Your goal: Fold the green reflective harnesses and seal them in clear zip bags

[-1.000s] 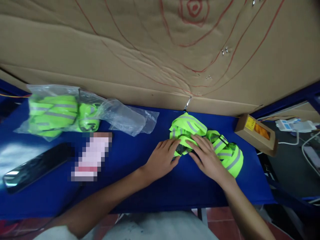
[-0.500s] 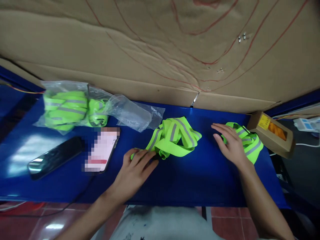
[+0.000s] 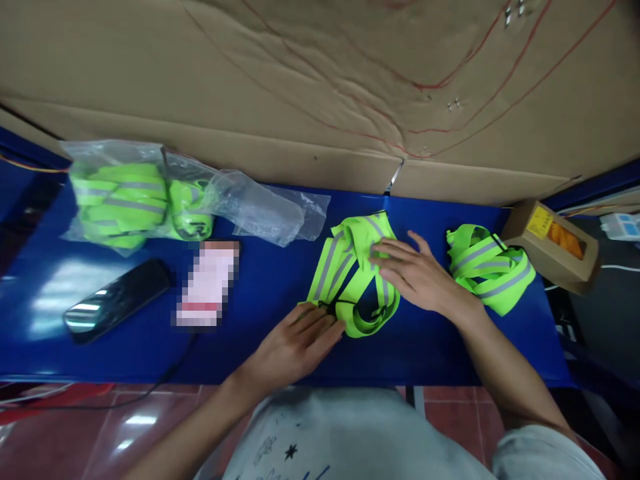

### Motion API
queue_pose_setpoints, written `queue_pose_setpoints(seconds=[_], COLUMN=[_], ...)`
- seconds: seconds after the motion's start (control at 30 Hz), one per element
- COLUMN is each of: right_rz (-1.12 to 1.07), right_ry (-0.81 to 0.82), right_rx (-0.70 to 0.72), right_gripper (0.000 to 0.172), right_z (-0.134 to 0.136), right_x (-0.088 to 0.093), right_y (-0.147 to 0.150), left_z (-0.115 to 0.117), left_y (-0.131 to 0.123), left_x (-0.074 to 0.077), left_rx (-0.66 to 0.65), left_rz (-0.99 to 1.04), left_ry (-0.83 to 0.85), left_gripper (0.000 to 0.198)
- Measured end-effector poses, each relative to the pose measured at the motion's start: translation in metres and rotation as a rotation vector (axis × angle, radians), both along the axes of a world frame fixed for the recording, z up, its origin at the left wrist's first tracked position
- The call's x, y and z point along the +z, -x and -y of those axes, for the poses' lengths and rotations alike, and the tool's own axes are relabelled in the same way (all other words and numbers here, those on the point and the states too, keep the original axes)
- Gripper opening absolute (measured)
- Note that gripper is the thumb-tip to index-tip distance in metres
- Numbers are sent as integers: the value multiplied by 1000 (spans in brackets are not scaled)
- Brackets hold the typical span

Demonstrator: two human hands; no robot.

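A loose neon-green reflective strap vest (image 3: 350, 273) lies spread on the blue table (image 3: 280, 293) in front of me. My left hand (image 3: 295, 340) rests on its near left end, fingers stretched flat on the strap. My right hand (image 3: 415, 273) lies on its right side, fingers extended and pressing the fabric down. A second green reflective strap bundle (image 3: 490, 267) sits folded to the right, apart from both hands.
A clear plastic bag (image 3: 150, 200) with more green straps lies at the back left. A dark phone (image 3: 117, 308) and a blurred screen (image 3: 207, 283) lie left of centre. A small cardboard box (image 3: 553, 245) stands at the right edge. Cardboard sheeting (image 3: 320, 87) lines the back.
My right hand left the bundle on the right and came onto the loose vest. My left hand shifted slightly right along the strap's near end. The vest is more spread out.
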State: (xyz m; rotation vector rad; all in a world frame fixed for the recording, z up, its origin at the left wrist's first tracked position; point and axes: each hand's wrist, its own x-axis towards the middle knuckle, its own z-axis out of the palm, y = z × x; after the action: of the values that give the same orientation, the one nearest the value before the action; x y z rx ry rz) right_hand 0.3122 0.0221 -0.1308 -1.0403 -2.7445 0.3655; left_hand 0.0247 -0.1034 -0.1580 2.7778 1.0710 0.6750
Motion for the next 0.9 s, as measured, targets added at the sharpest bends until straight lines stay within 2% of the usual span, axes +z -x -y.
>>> queue_pose_setpoints(seconds=[0.07,0.1,0.13,0.2,0.23,0.27,0.37,0.5,0.57,0.63,0.77,0.9], right_rz=[-22,-47,-114,-65,0,58,148,168,201,216,230,235], right_ry=[-148,-213,-218,-97,-67,-48,2,-1,-44,-67,-53,-82], right_rx=[-90,-87,-23,89,87,64,9,-29,-17,0,-72,-51], right_gripper=[32,32,34,54,61,60,51,47,49,54,56,54], right_z=[21,35,49,74,83,90,94,95,101,108,110,103], right_x=[10,14,16,14,9,4,-10,-9,-6,-6,-15,-23], right_y=[8,16,26,45,52,56,53,41,45,53,66,65], left_z=[2,1,0,-4,-6,-8,-10,-8,-8,-9,-11,-12], left_y=[1,1,2,3,3,3,5,2,-2,-7,-11,-12], left_x=[-2,-1,0,1,1,1,0,-3,-4,-2,1,-1], left_rx=[59,97,128,154,148,141,142,215,231,188,138,139], left_rz=[-4,-18,-36,-84,-108,-128,-120,-26,-26,-61,-147,-201], left_ry=[48,65,81,127,150,171,255,362,341,270,138,126], left_gripper=[29,29,28,31,32,33,35,32,30,29,24,25])
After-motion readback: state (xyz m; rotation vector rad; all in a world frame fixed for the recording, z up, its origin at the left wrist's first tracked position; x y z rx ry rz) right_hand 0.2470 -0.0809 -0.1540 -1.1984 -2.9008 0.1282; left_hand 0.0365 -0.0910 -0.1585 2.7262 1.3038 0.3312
